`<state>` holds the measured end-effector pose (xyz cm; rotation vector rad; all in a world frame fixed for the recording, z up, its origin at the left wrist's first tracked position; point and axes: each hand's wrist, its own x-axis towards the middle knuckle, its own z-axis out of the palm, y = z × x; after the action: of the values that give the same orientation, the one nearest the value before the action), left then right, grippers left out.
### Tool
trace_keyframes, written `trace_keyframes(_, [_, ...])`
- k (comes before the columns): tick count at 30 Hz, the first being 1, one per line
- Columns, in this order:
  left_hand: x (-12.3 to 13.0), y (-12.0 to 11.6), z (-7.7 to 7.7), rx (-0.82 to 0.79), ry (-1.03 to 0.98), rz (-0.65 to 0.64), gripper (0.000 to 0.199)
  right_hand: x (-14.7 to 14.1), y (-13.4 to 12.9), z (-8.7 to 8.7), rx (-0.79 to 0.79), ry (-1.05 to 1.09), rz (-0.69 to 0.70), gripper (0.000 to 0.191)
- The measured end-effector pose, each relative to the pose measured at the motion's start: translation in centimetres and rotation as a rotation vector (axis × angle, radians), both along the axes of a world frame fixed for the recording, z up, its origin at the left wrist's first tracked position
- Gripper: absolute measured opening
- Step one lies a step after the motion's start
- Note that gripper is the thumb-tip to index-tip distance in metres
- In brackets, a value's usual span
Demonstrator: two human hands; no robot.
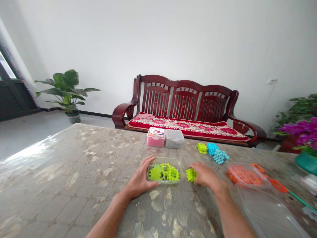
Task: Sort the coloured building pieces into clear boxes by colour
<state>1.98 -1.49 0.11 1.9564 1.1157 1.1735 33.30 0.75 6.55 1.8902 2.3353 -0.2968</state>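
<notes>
The left hand (141, 177) cupped a clear plastic tub's (182, 169) left edge; the right hand (204, 175) gripped lime-green toothed plastic pieces (190, 175), droppable if loosened.

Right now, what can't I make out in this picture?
In the head view:
Green block: right side hidden by the right hand.
Label on the pink box: print too small.
Purple flowers: cut off by the right edge.
Green pieces in the clear tub: overlapping, so uncountable.
</notes>
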Motion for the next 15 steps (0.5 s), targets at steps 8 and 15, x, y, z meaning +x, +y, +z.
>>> trace_keyframes(8, [-0.1, 0.0, 0.0, 0.010, 0.015, 0.008, 0.090, 0.4, -0.1, 1.9, 0.126, 0.126, -0.011, 0.059])
trace_keyframes(15, [0.0, -0.1, 0.1, 0.012, -0.011, -0.009, 0.091, -5.4, -1.9, 4.7, 0.274, 0.401, 0.238, 0.056])
